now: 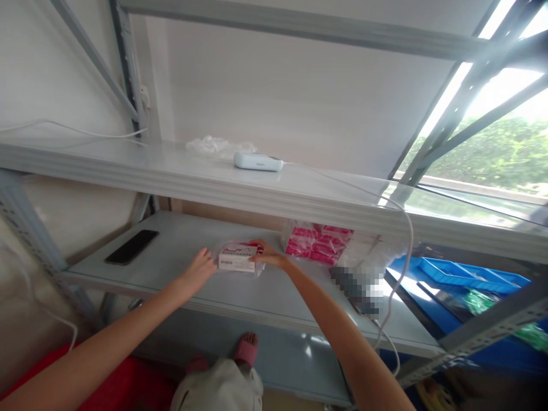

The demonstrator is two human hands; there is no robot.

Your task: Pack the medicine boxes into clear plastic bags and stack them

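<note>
On the middle shelf lies a small white and pink box, its printed label side facing me. Clear plastic bag film shows around and beneath it. My right hand grips the box at its right end, fingers over the top edge. At the box's left side, my left hand has its fingers closed at the edge of the film and seems to pinch it; the fingertips are small and partly hidden. Right of the box stands a plastic-wrapped pack of pink boxes.
A black phone lies left on the grey metal shelf. Above, the upper shelf holds a pale blue device and crumpled plastic. A white cable hangs at right, near a blue tray.
</note>
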